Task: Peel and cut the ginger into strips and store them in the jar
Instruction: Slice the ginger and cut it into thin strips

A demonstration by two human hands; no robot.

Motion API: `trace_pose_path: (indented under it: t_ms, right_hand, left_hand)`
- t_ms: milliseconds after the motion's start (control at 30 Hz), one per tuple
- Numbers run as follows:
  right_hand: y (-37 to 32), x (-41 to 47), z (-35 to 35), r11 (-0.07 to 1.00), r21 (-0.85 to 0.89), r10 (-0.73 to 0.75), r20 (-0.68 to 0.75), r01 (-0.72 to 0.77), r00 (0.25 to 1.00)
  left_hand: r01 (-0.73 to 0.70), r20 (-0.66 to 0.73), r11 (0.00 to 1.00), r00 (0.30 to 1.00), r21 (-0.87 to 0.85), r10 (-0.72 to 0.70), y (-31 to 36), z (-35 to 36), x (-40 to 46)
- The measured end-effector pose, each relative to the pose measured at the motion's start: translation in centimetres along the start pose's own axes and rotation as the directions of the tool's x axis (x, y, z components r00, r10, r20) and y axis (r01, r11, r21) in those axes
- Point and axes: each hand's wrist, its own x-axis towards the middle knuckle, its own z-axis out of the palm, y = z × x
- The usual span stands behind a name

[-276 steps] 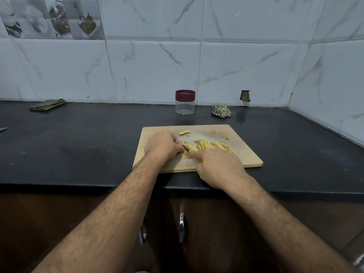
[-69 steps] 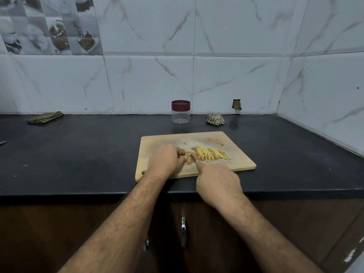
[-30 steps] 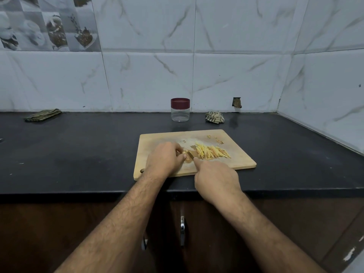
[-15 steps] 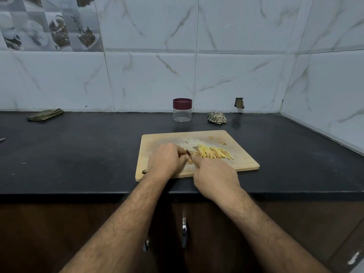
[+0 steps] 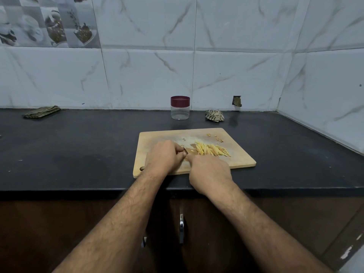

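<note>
Since half a second ago, both hands barely shifted. Left hand (image 5: 164, 156) curled over last ginger piece, centre of cutting board (image 5: 240, 160); right hand (image 5: 209, 171) closed, presumably on knife, hidden. Ginger strips (image 5: 211, 150) light, brittle: gather by pinching. Jar (image 5: 180, 108) capped, upper centre.

I'm wearing the only camera on my head, looking forward and down along my forearms. It's taking in the cutting board (image 5: 239, 160), close below, and the tiled wall (image 5: 236, 66) beyond.
</note>
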Motion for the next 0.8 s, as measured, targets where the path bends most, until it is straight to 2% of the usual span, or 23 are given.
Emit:
trace_pose_path:
  t_ms: [200, 433, 800]
  right_hand:
    - [1.2, -2.5, 0.8, 1.000, 0.013, -0.003, -0.029, 0.003, 1.000]
    - [1.2, -1.4, -0.1, 0.998, 0.037, 0.058, -0.006, -0.058, 0.998]
    - [1.1, -0.3, 0.0, 0.994, 0.103, 0.032, 0.001, -0.032, 0.999]
  left_hand:
    - [0.014, 0.001, 1.000, 1.000, 0.006, -0.014, 0.0, -0.1, 0.0]
    - [0.030, 0.011, 0.999, 1.000, -0.020, -0.030, 0.0, -0.1, 0.0]
    - [0.014, -0.010, 0.999, 1.000, -0.045, -0.015, -0.3, 0.1, 0.1]
